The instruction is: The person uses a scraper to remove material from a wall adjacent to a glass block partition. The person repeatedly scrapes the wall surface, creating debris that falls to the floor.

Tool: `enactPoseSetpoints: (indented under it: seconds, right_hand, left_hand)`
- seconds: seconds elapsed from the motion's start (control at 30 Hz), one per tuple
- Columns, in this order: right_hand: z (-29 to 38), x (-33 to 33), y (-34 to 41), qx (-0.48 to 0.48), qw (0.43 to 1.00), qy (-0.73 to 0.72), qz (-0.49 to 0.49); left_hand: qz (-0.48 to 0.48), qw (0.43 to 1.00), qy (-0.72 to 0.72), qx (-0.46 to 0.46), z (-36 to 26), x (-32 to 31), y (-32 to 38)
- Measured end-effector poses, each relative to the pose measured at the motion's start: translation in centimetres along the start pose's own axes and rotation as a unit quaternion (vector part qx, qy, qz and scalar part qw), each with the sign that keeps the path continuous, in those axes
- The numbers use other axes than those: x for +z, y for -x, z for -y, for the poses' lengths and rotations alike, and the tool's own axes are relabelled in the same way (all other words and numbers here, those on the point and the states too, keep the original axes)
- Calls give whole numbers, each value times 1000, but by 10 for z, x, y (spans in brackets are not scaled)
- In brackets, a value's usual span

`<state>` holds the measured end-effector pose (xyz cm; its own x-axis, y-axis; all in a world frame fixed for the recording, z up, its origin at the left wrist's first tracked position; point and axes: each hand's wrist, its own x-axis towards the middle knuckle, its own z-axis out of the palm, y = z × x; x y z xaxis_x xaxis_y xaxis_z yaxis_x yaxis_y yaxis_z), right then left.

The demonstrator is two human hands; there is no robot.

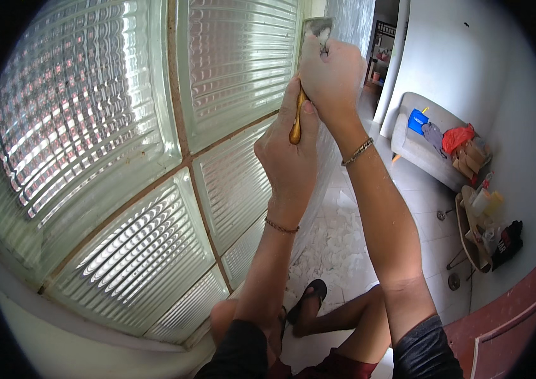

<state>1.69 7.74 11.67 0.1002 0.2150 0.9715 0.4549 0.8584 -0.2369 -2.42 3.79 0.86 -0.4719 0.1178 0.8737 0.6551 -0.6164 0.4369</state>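
A wall scraper (298,124) with a yellowish-brown wooden handle is held in both hands. My left hand (290,156) wraps the lower handle, whose rounded end shows between thumb and fingers. Higher up, my right hand (334,71) grips it close to the blade. The flat metal blade (317,22) carries whitish residue and points up, beside the edge of the glass-block wall (244,61). Whether it touches the surface there is hard to tell. Next to the blade runs a streaked, whitish vertical surface (351,21). White dust coats both hands.
White flakes (332,244) litter the tiled floor by my sandalled foot (310,298). At right stand a grey sofa (403,102) with bags and cardboard, and a small wooden table (467,232) bearing items. A reddish-brown panel (500,303) is at lower right.
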Motion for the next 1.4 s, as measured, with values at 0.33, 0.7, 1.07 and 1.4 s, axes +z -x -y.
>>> enactPoseSetpoints:
  seconds: [0.33,0.7,1.07,1.4]
  right_hand:
    - [4,-5,13,43,998,-41,15]
    - [-7,11,-1,-12,999,-26,-44]
    - [-6,6,21,53,998,-46,-4]
    - [0,9,11,72,994,-79,-37]
  left_hand:
    - [-79,996,29,11,-8,-1,8]
    - [-26,999,15,-28,-13,-2,-10]
    - [-99,995,11,9,-4,-1,8]
    - [-55,998,7,-15,-12,-9,-6]
